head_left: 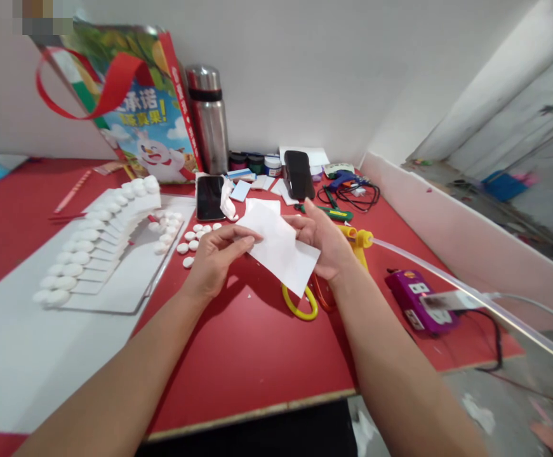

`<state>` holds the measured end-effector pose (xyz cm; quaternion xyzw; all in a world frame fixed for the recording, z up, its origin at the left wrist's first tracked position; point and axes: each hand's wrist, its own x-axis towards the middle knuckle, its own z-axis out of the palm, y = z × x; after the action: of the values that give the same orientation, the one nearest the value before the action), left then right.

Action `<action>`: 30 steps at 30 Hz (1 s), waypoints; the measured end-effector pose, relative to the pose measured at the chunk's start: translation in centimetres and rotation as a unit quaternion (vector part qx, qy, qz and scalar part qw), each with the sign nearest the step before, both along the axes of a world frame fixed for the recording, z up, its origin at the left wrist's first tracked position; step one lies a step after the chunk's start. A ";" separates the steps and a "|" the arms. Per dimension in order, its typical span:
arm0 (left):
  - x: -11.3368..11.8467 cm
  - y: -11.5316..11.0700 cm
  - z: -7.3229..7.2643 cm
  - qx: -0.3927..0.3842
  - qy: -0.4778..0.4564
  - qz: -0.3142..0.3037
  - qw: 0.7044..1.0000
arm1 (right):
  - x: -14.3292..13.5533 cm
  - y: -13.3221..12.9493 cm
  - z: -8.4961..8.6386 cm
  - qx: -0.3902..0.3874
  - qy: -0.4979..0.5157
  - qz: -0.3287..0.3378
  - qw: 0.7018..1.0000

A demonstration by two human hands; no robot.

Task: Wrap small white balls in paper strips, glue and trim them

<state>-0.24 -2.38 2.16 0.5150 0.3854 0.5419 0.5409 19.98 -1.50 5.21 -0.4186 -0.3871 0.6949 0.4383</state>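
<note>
Between both hands a small sheet of white paper (280, 244) is held tilted above the red table. My left hand (216, 254) pinches its left edge with thumb and fingers. At the right edge, my right hand (321, 241) is closed on the same sheet, its fingers partly behind it. Yellow-handled scissors (301, 312) lie below the paper, their blades hidden. Several loose white discs (191, 245) sit beyond my left hand. Left of them, a stepped white paper model (109, 244), edged with more white discs, rests on a white board (114, 303).
A yellow glue gun (362, 240) lies right of my right hand, beside a purple box (421, 298) with cables. Two phones (210, 198), a green cutter (336, 213), paint jars (272, 166), a steel flask (211, 120) and a colourful bag (147, 120) stand or lie along the back.
</note>
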 end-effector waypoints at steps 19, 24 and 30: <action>0.0 0.3 -0.1 -0.082 -0.092 -0.065 0.990 | 0.5 -1.1 0.3 0.035 -0.128 0.083 0.988; -0.1 0.5 -0.3 -0.065 -0.091 -0.061 0.992 | -0.1 -0.8 -0.1 0.046 -0.072 0.054 0.995; -0.4 0.5 0.2 -0.032 -0.084 -0.071 0.993 | -0.2 -0.7 -0.1 0.059 0.014 -0.013 0.998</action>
<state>-0.59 -1.87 2.34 0.4760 0.3185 0.5306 0.6248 19.81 -2.23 5.11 -0.3875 -0.4160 0.6708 0.4763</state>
